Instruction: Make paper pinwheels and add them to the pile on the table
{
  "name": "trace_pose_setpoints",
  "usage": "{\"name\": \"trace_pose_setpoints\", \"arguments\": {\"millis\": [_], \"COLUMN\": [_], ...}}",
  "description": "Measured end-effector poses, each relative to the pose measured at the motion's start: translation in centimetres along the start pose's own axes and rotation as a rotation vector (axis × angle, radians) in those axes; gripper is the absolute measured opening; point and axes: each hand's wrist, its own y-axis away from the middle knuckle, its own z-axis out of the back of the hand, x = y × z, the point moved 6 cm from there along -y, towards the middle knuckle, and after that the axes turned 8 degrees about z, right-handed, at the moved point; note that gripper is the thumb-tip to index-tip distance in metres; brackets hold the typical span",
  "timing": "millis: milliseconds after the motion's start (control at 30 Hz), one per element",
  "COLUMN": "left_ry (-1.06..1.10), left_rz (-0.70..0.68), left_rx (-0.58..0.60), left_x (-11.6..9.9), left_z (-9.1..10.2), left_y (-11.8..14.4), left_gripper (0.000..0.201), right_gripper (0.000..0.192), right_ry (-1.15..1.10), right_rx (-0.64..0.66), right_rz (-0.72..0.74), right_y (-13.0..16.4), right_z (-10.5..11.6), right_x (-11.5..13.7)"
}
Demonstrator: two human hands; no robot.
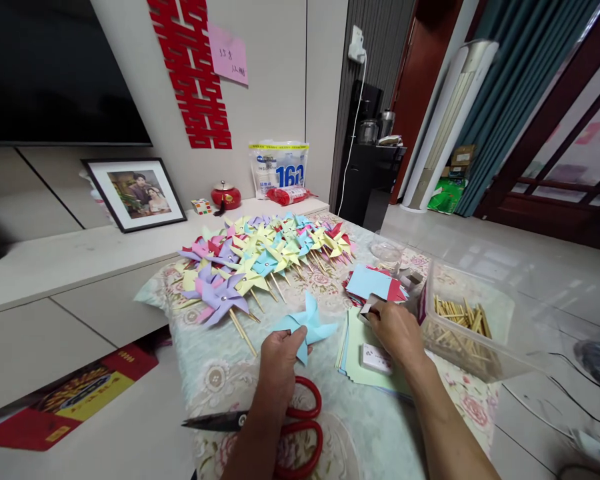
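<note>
The table (215, 380), spread with a flowered cloth, carries a big heap of finished paper pinwheels (265, 257) at its far side. Right of the heap stands a clear box of wooden sticks (463, 320), with a stack of paper squares (375, 283) between them. Nearer than the heap, the left hand (279, 363) pinches a blue pinwheel (307, 323), fingers closed on its lower edge, above red scissors (285, 420). The right hand (397, 330) grips a small box (373, 305) beside the sticks

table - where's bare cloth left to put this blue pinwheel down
Bare cloth lies between the left hand holding the blue pinwheel and the finished pinwheels, and left of the scissors. Crowded: paper stack, stick box by the right hand.
</note>
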Motion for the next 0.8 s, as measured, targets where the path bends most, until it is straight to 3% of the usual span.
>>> {"name": "trace_pose_setpoints", "arguments": {"millis": [200,567,800], "left_ry": [-0.013,-0.023,-0.021], "left_rz": [-0.002,-0.012,-0.022], "left_rx": [0.001,0.006,0.024], "left_x": [-0.1,0.2,0.1], "left_z": [0.0,0.0,-0.1], "left_y": [0.2,0.1,0.3], "left_gripper": [0.035,0.029,0.025], "right_gripper": [0.020,0.031,0.031], "right_ry": [-0.082,0.005,0.024], "right_rx": [0.027,0.150,0.149], "right_rz": [0.012,-0.045,-0.023], "right_y": [-0.4,-0.6,-0.6], "right_z": [-0.4,-0.9,-1.1], "right_x": [-0.1,0.0,0.0]}}
